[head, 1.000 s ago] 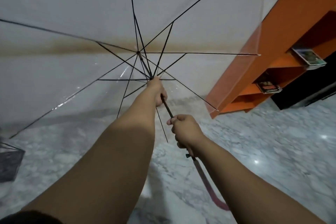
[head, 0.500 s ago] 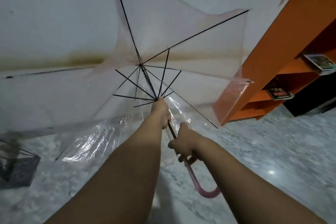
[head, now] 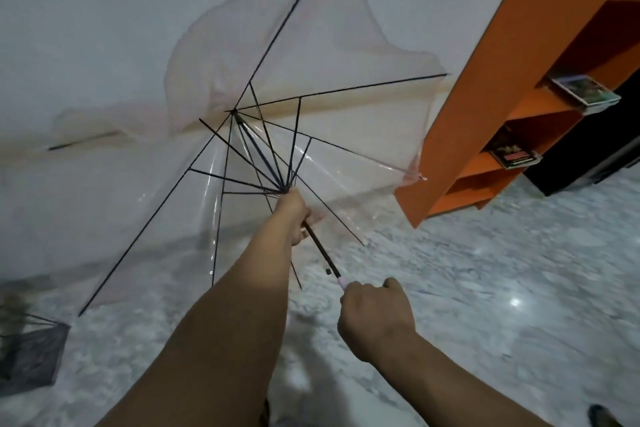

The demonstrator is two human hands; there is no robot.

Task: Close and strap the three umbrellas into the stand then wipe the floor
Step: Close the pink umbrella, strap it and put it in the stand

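Pink plastic handle (head: 343, 282) of a clear-canopy umbrella sits clamped in the right hand (head: 375, 317), fingers curled tight round it. The left hand (head: 292, 215) is fisted on the runner up the thin black shaft (head: 322, 253), where the black ribs (head: 263, 163) converge. Beyond, the transparent canopy (head: 346, 135) is half collapsed and billowing, held in the air above the grey marble floor (head: 485, 288). Closing is the step in hand; next, I judge, draw the runner down fully, then gather and strap the folds. A dark mesh stand (head: 31, 357) waits at the floor's left edge.
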